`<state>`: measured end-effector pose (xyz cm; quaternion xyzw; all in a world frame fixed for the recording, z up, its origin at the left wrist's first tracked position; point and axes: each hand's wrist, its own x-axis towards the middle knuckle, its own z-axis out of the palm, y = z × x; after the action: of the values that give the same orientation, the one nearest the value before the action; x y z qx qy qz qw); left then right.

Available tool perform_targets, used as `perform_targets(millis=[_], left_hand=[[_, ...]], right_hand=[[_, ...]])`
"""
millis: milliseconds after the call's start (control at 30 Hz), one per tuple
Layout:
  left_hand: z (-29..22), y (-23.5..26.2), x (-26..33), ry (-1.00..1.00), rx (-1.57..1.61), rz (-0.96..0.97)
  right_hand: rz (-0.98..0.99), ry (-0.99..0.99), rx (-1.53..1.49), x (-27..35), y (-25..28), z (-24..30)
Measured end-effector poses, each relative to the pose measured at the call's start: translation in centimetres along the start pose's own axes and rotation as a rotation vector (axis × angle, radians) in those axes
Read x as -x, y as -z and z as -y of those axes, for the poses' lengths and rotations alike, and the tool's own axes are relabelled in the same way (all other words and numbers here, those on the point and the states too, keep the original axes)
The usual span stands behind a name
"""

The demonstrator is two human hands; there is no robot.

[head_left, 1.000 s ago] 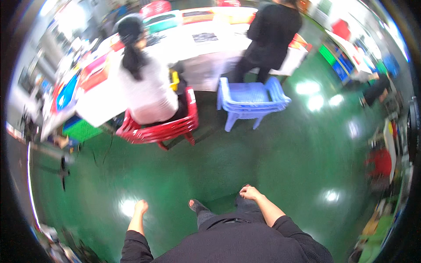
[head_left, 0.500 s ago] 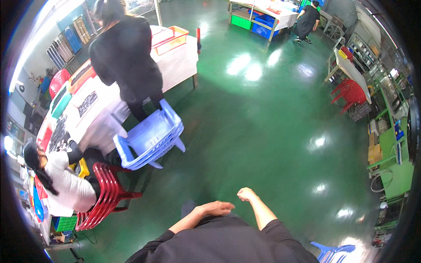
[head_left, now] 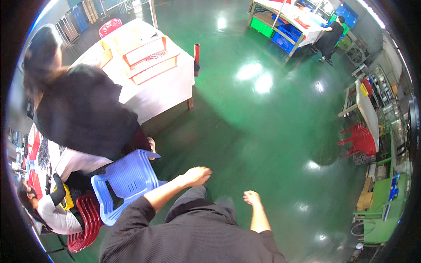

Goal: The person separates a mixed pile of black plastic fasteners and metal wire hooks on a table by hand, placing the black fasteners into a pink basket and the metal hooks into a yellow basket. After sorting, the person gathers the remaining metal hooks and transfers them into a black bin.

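Note:
Out in front of my body, my left hand [head_left: 197,176] hangs over the green floor with its fingers curled in. Nothing shows in it. To its left stands a stack of blue plastic chairs [head_left: 127,177], the nearest thing, partly covered by my left forearm. My right hand [head_left: 251,198] is held lower and to the right, loosely closed, touching nothing. Beneath and between the hands my dark-trousered legs show.
A person in black [head_left: 83,109] stands close on the left by a white-covered table [head_left: 169,94] with orange trays [head_left: 153,65]. Another sits beside stacked red chairs [head_left: 90,219]. Far right are a red chair [head_left: 360,139] and a green bench [head_left: 383,219]. Green floor [head_left: 263,131] stretches ahead.
My view has moved forward, bringing the standing person and white table nearer. My left hand has swung forward and its fingers have curled; my right hand has dropped slightly. The far person has reached the back table.

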<state>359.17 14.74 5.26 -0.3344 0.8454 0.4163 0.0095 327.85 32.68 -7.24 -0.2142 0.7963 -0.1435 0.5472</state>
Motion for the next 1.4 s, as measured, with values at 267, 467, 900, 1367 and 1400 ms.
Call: perform_targets(millis=[267,467,900,1367,1400], left_hand=[[-1.6,20.3,-31.4,-0.221,-0.019,-0.159],[5.5,27.7,-42.6,0.205,0.106,-0.154],[26.3,60.5,-60.7,0.429,0.155,-0.596],[54.5,101.8,-84.1,0.276,-0.142,-0.623],[58.0,101.7,-83.9,0.393,-0.104,-0.569]], right_hand=[[-0.218,-0.395,-0.581,-13.5,19.4,5.0],[0.167,-0.229,-0.384,-38.9,29.7,28.0],[0.147,0.682,0.178,-60.1,27.7,103.1],[0.217,0.084,0.993,-83.9,26.1,120.1],[0.26,0.225,1.199,-86.9,24.8,125.2]])
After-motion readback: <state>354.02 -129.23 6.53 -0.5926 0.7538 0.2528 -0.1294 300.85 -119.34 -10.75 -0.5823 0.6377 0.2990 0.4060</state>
